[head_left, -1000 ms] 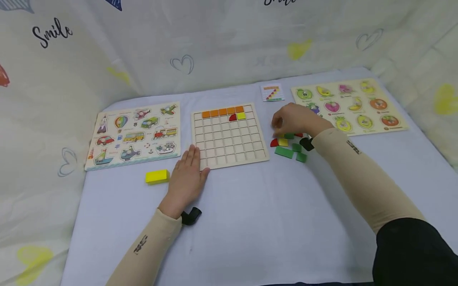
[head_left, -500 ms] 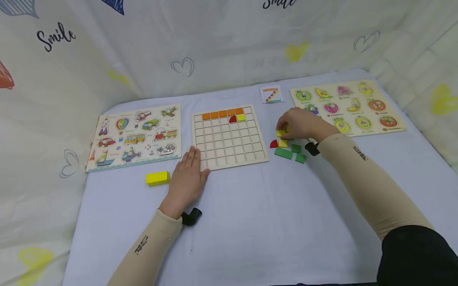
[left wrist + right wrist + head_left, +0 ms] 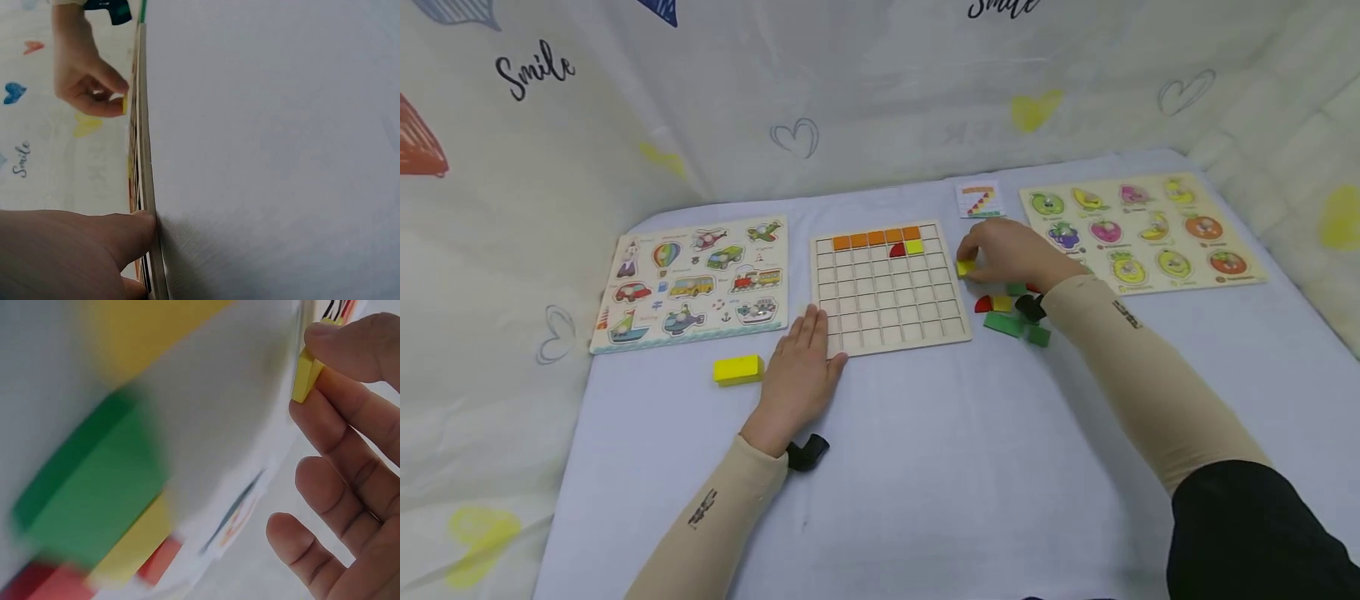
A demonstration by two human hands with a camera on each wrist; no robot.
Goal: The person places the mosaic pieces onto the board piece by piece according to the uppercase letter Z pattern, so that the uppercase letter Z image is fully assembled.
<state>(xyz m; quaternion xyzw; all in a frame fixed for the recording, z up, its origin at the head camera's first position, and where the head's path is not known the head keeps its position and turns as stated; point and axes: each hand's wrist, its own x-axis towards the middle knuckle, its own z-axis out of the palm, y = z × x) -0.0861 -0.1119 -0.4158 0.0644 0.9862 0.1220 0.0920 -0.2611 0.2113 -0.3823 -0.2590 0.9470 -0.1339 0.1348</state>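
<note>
My left hand (image 3: 797,379) lies flat with straight fingers at the lower-left corner of a wooden grid board (image 3: 895,300), its thumb along the front edge. Across the board's top row runs a line of orange tiles (image 3: 876,239). Below them sit a red quarter-circle tile (image 3: 897,250) and a yellow square tile (image 3: 913,247). My right hand (image 3: 1018,252) pinches another yellow tile (image 3: 304,376) between thumb and fingertips, just off the board's right edge. In the right wrist view its other fingers are spread loosely.
Loose green tiles (image 3: 1002,324), with red and yellow ones, lie under my right wrist. A pattern card (image 3: 980,200) is behind. A vehicle puzzle (image 3: 692,283) stands left, a fruit puzzle (image 3: 1150,237) right. A yellow block (image 3: 738,370) sits beside my left hand.
My right hand has picked a yellow tile from the loose pile and moved left with it, toward the grid board. The left hand has stayed in place.
</note>
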